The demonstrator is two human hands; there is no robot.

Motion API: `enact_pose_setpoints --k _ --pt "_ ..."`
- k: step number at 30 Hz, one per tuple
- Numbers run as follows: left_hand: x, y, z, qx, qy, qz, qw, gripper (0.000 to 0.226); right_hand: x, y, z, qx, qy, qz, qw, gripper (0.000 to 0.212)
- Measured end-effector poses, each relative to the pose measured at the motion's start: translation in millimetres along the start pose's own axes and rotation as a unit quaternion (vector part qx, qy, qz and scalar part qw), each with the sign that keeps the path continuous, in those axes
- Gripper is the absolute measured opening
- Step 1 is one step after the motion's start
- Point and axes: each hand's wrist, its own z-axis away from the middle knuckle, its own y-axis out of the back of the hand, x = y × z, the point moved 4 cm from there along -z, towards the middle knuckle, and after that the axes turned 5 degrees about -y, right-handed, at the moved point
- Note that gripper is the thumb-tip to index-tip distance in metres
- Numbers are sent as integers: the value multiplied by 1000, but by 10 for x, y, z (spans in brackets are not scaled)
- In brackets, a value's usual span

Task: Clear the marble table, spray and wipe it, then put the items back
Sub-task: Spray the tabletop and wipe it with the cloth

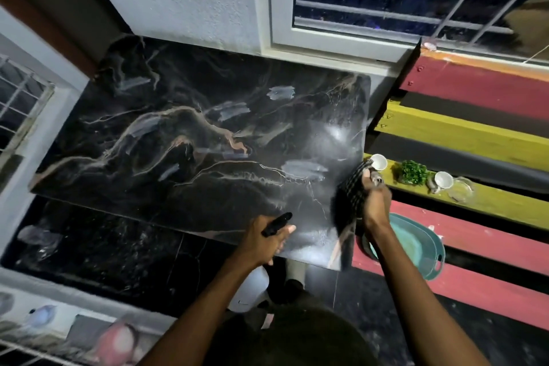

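Observation:
The black marble table [193, 134] with pale and copper veins fills the middle of the view, bare, with wet streaks near its front right. My left hand [264, 242] grips a spray bottle [249, 288] by its black trigger head at the table's front edge; the white body hangs below the hand. My right hand [375, 202] holds a dark checked cloth [349, 196] over the table's right edge. Beyond it on a yellow slat stand two white cups [378, 162] [443, 180], a small green plant [413, 172] and a clear glass piece [460, 189].
A bench of red, yellow and dark slats [475, 89] runs along the right, with a teal tray [421, 246] on it near my right arm. White wall and barred window [401, 3] stand behind the table. Dark tiled floor [104, 255] lies below.

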Motion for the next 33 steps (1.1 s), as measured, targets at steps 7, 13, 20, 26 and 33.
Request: enact_pose_setpoints --k 7,13,20,26,33 --pt "-133 99 5 56 50 39 996 30 -75 -489 -561 -81 201 481 849 67" --pt "-253 235 86 93 35 61 993 23 325 -667 -654 -114 213 679 693 88" --pt "-421 413 170 176 20 69 982 23 449 -1301 -693 -36 234 671 703 74" --pt "-527 388 174 182 23 83 980 19 1209 -1191 312 -232 354 680 599 64" --pt "-493 377 111 170 6 88 981 21 758 -426 -251 -186 346 715 578 63"
